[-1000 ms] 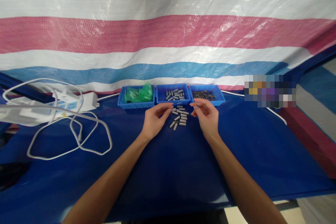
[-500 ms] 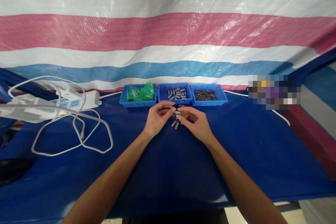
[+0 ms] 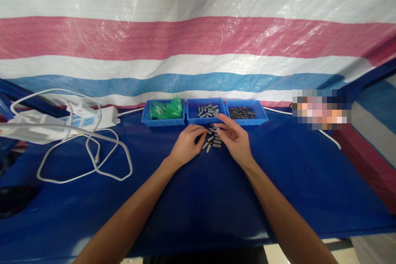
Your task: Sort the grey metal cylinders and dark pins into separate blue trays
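Several short grey metal cylinders point(image 3: 217, 145) lie in a loose pile on the blue table, between my two hands. To the left of the pile, my left hand point(image 3: 188, 145) has its thumb and fingertips pinched together. Whatever sits in that pinch is too small to make out. My right hand point(image 3: 236, 139) hovers over the right side of the pile with fingers apart, the index finger stretched toward the middle bin and the thumb close to the cylinders. Behind the pile, the middle blue bin point(image 3: 204, 120) holds more of these cylinders.
A left blue bin point(image 3: 163, 123) contains green plastic bags point(image 3: 173, 108). Thin brownish metal pins or screws point(image 3: 243, 112) fill the right blue bin point(image 3: 247, 122). White power strips point(image 3: 108, 116) and a looped white cable point(image 3: 131, 161) occupy the table's left. A striped sheet point(image 3: 185, 37) hangs behind.
My hands have moved apart; before, their fingertips met around a cylinder over the pile. The right hand's fingers have spread, and more cylinders show on the pile's right side.
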The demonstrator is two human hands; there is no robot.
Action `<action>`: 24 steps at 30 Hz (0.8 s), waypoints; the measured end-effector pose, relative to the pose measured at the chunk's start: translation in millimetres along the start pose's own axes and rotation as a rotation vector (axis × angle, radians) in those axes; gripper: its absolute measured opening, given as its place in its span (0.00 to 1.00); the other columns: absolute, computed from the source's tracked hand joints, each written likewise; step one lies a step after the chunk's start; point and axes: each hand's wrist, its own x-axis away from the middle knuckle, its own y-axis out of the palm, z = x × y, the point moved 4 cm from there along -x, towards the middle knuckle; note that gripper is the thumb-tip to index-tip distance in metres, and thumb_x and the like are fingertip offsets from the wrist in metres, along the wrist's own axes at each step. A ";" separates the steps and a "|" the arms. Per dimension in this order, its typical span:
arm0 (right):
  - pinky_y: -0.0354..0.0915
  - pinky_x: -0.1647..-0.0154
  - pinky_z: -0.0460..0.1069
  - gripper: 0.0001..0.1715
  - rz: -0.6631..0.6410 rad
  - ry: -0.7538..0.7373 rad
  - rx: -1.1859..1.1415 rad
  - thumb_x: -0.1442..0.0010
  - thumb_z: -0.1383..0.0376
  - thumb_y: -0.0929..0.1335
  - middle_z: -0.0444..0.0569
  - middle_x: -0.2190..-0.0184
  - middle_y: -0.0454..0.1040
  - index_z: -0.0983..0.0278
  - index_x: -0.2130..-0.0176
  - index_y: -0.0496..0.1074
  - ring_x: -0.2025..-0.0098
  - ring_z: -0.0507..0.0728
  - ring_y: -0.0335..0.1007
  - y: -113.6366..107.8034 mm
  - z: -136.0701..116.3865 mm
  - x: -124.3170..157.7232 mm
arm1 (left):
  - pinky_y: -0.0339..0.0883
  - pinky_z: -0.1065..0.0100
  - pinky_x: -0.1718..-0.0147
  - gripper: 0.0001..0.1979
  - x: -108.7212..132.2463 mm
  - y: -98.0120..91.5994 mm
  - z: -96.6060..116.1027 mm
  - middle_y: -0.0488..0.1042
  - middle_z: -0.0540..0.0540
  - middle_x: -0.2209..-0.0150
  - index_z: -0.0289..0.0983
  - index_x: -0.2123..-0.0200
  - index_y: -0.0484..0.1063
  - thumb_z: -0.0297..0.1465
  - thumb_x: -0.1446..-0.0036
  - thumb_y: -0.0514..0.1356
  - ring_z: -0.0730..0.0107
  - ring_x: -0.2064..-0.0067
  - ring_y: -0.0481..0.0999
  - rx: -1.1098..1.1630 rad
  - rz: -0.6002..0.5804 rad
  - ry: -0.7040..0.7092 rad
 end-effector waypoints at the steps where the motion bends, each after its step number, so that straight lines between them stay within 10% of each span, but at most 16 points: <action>1: 0.77 0.45 0.57 0.29 -0.013 -0.009 -0.006 0.38 0.59 0.75 0.52 0.37 0.74 0.54 0.39 0.74 0.45 0.61 0.79 0.0 -1.4 -0.6 | 0.74 0.55 0.47 0.12 0.6 1.1 -0.5 0.82 0.40 0.53 0.38 0.53 0.82 0.28 0.32 0.58 0.57 0.50 0.79 -0.025 -0.012 0.027; 16: 0.78 0.59 0.53 0.14 0.061 0.048 0.099 0.37 0.57 0.73 0.50 0.52 0.82 0.58 0.53 0.79 0.64 0.56 0.81 -9.0 -2.8 -2.4 | 0.73 0.55 0.48 0.10 0.8 1.7 -13.0 0.81 0.41 0.56 0.39 0.54 0.81 0.27 0.32 0.59 0.57 0.52 0.78 -0.090 -0.055 0.020; 24: 0.79 0.62 0.53 0.17 0.021 0.086 0.069 0.38 0.55 0.74 0.48 0.61 0.83 0.58 0.51 0.78 0.65 0.57 0.81 -6.4 1.5 -0.8 | 0.75 0.62 0.51 0.12 -3.8 -0.7 -13.9 0.82 0.43 0.54 0.39 0.53 0.80 0.38 0.30 0.58 0.62 0.55 0.82 0.300 0.101 -0.258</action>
